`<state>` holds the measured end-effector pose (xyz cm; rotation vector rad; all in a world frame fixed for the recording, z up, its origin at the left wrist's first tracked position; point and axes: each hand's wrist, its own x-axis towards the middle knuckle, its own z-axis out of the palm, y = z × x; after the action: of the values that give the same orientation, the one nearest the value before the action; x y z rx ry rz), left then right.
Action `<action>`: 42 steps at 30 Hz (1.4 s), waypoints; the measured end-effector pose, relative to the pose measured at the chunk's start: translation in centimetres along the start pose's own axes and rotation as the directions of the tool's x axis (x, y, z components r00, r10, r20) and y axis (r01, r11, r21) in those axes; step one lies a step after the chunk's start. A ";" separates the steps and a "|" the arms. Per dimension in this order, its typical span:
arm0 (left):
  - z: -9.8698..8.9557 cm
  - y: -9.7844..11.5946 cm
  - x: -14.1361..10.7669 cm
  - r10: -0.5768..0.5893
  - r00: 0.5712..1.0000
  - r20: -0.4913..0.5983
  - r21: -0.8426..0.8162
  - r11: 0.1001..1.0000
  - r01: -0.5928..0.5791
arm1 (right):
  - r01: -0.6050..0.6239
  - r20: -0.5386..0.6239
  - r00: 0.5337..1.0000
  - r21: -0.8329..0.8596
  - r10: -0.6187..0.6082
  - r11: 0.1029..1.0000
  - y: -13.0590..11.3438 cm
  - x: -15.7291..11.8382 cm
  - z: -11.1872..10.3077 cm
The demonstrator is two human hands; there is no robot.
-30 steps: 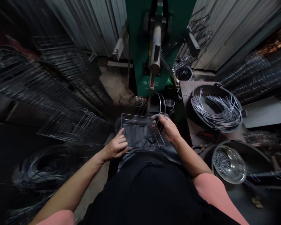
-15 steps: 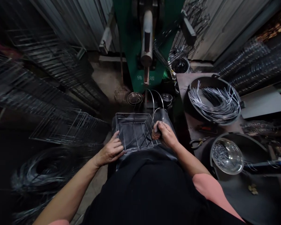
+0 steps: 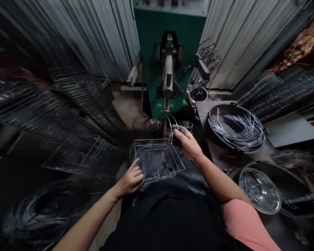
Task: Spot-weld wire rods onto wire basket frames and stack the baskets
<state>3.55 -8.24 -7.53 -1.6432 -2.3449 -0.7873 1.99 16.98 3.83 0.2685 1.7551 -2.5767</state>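
A shallow rectangular wire basket (image 3: pixel 157 177) rests tilted on my lap, over a dark apron (image 3: pixel 191 177). My left hand (image 3: pixel 133 176) grips its left side, thumb and fingers around the wires at the near left corner. Above the basket's right end, my right hand (image 3: pixel 185 139) pinches a curved metal wire (image 3: pixel 176 120) between thumb and fingers. The wire arches up toward the electrode tip (image 3: pixel 166 104) of a green machine (image 3: pixel 154 42) in front of me. Whether wire and tip touch, I cannot tell.
On the right stand a round pan (image 3: pixel 211 134) of bent wires and a shiny steel bowl (image 3: pixel 270 198) of short metal pieces. Stacked wire racks (image 3: pixel 86 157) fill the left, above a coil of wire (image 3: pixel 36 212). Small metal bowls (image 3: pixel 154 124) sit below the machine.
My view has tilted up, so more of the machine shows. My right hand has shifted its hold on the curved wire, and its fingers are less tightly curled. My left hand keeps the basket.
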 end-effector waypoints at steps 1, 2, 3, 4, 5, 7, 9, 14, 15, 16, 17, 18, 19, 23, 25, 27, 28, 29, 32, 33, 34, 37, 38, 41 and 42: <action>0.0 0.2 -0.2 -0.002 1.000 -0.005 0.001 1.000 0.002 | -0.005 0.004 1.000 -0.005 0.005 1.000 -0.4 0.2 0.8; -0.2 0.3 -0.3 -0.004 1.000 -0.010 -0.011 1.000 0.003 | -0.010 0.012 1.000 -0.013 0.010 1.000 -0.7 0.3 1.6; -0.7 0.4 -0.3 -0.004 1.000 -0.024 -0.034 0.999 0.004 | -0.010 0.022 1.000 -0.024 0.010 1.000 -1.0 0.3 2.3; -1.5 0.3 -0.2 -0.009 0.999 -0.052 -0.059 0.998 0.005 | -0.001 0.036 0.999 -0.041 0.002 0.999 -1.3 0.1 3.0; -2.5 0.2 0.2 -0.020 0.995 -0.100 -0.073 0.997 0.013 | 0.016 0.057 0.998 -0.070 -0.012 0.997 -1.6 -0.1 3.6; -5.5 -0.3 1.5 -0.062 0.965 -0.254 -0.028 0.998 0.057 | 0.081 0.112 0.992 -0.158 -0.063 0.984 -2.5 -0.7 4.3; -9.0 -1.1 3.7 -0.089 0.909 -0.407 0.097 0.985 0.140 | 0.185 0.172 0.975 -0.255 -0.143 0.949 -3.6 -1.6 4.7; -15.5 -3.3 11.9 -0.045 0.906 -0.421 0.185 0.974 0.134 | 0.449 0.267 0.892 -0.433 -0.364 0.782 -7.4 -2.8 4.2; -16.0 -3.6 13.6 -0.054 0.912 -0.406 0.126 0.986 0.114 | 0.475 0.251 0.880 -0.452 -0.404 0.755 -8.2 -2.4 3.7; -16.3 -3.9 15.1 -0.084 0.915 -0.394 0.043 0.993 0.110 | 0.493 0.225 0.869 -0.462 -0.440 0.737 -8.9 -1.8 3.0; -16.3 -4.0 16.4 -0.137 0.916 -0.376 -0.053 0.991 0.126 | 0.502 0.196 0.861 -0.468 -0.469 0.727 -9.4 -0.9 2.1; -16.0 -4.2 17.5 -0.210 0.915 -0.345 -0.151 0.974 0.166 | 0.504 0.168 0.856 -0.474 -0.488 0.721 -9.6 0.1 1.1; -15.4 -4.3 18.4 -0.297 0.909 -0.291 -0.242 0.943 0.230 | 0.498 0.143 0.855 -0.489 -0.498 0.716 -9.6 1.3 0.0; -11.3 -5.5 19.5 -0.576 0.814 0.076 -0.411 0.725 0.552 | 0.376 0.057 0.885 -0.672 -0.462 0.638 -5.8 5.5 -4.4; -8.8 -6.4 19.0 -0.629 0.740 0.238 -0.407 0.627 0.664 | 0.287 0.054 0.909 -0.799 -0.413 0.529 -2.8 6.7 -5.9; -6.8 -7.5 18.3 -0.648 0.683 0.337 -0.395 0.562 0.727 | 0.219 0.085 0.936 -0.900 -0.342 0.376 -0.4 7.4 -6.8; -6.0 -8.0 18.0 -0.651 0.666 0.365 -0.395 0.539 0.744 | 0.200 0.104 0.944 -0.935 -0.312 0.293 0.5 7.8 -7.1; -5.3 -8.5 17.7 -0.652 0.655 0.382 -0.399 0.523 0.753 | 0.190 0.124 0.949 -0.959 -0.289 0.212 1.1 8.1 -7.2; -4.3 -10.1 17.2 -0.646 0.653 0.394 -0.418 0.506 0.754 | 0.203 0.186 0.947 -0.978 -0.261 0.039 1.9 9.3 -7.2; -4.1 -10.6 17.2 -0.641 0.659 0.393 -0.420 0.513 0.749 | 0.218 0.206 0.945 -0.976 -0.255 0.018 2.1 9.7 -7.2; -3.9 -11.1 17.2 -0.634 0.667 0.392 -0.414 0.525 0.743 | 0.236 0.226 0.943 -0.972 -0.244 0.014 2.2 10.1 -7.1; -3.5 -12.6 17.6 -0.605 0.714 0.354 -0.344 0.625 0.700 | 0.260 0.249 0.948 -0.965 -0.198 0.027 2.6 11.1 -7.0; -3.3 -13.1 17.8 -0.581 0.748 0.322 -0.307 0.683 0.663 | 0.250 0.243 0.953 -0.968 -0.179 0.018 2.7 11.4 -7.0; -2.7 -14.2 18.5 -0.439 0.872 0.215 -0.205 0.853 0.480 | 0.203 0.212 0.969 -0.976 -0.125 -0.080 2.8 11.9 -6.8; -2.4 -14.5 18.6 -0.388 0.900 0.197 -0.175 0.890 0.421 | 0.198 0.212 0.971 -0.972 -0.108 -0.128 2.8 12.0 -6.6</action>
<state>-17.09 2.15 -2.18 -1.3360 -2.8599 -1.0521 -8.63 23.12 -2.85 -0.1204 3.1334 -0.4114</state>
